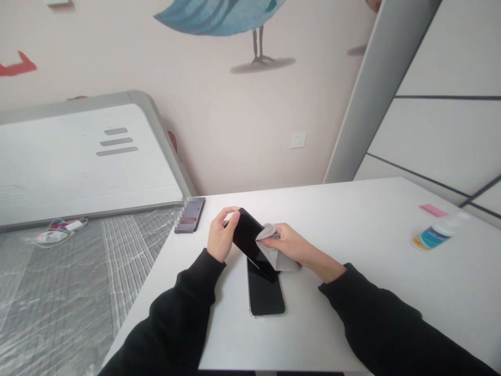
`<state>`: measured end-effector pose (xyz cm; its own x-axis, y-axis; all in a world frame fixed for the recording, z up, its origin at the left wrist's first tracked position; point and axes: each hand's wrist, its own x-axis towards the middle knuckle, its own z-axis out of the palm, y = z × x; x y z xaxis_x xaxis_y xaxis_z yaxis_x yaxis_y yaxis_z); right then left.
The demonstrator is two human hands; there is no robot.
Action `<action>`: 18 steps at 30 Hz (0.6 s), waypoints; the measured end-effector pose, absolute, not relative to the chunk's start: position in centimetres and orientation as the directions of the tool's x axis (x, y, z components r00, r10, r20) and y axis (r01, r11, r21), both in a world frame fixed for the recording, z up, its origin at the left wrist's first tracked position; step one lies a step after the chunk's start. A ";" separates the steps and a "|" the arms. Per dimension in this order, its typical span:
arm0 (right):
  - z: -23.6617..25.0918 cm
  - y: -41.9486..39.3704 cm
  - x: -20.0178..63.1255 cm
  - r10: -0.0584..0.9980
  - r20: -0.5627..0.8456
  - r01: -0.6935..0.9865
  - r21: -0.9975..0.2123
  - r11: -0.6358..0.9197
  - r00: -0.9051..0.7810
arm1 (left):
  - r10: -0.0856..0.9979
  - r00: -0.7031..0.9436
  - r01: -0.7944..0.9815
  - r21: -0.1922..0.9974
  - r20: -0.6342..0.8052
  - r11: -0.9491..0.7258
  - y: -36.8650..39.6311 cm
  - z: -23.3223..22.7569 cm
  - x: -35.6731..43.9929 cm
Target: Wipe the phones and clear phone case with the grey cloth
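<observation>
My left hand (223, 232) grips a black smartphone (247, 233) by its upper left end, the thumb lying on the dark screen. The phone is tilted above the table. A light grey cloth (279, 257) is pinched in my right hand (291, 243) and touches the right edge of the phone's screen. Below the held phone, a second dark phone (267, 297) with a clear edge lies flat on the table, its upper part partly covered from view.
The white table (332, 324) also bears another phone (190, 214) at its far left corner. To the right are a white bottle (438, 232) with a blue and yellow label and a pink strip (433, 210). A plastic-covered mattress (78, 282) adjoins on the left.
</observation>
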<state>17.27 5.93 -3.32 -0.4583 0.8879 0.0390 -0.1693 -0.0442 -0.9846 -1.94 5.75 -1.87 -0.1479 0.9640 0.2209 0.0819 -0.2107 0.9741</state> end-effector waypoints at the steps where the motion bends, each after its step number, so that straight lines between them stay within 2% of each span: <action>1: -3.5 5.9 17.1 0.902 0.042 -0.195 -0.980 -0.047 -0.429 | 0.973 -0.138 0.040 0.983 0.183 -0.179 5.7 -1.9 -1.9; 4: -4.3 6.2 16.7 0.947 0.041 -0.304 -0.951 -0.061 -0.319 | 0.994 -0.063 -0.070 0.994 0.085 -0.090 5.3 -1.7 -1.5; 7: -4.7 6.3 16.5 0.965 0.021 -0.409 -0.908 -0.091 -0.262 | 0.998 0.053 -0.108 0.994 0.020 -0.014 4.7 -1.6 -0.9; 11: -4.5 6.3 16.9 0.970 -0.020 -0.489 -0.861 -0.139 -0.240 | 0.979 0.186 -0.086 0.991 -0.086 0.104 4.0 -2.3 0.1; 18: -4.5 6.6 17.4 0.974 -0.054 -0.546 -0.821 -0.168 -0.218 | 0.925 0.299 -0.012 0.968 -0.235 0.250 4.6 -3.9 0.0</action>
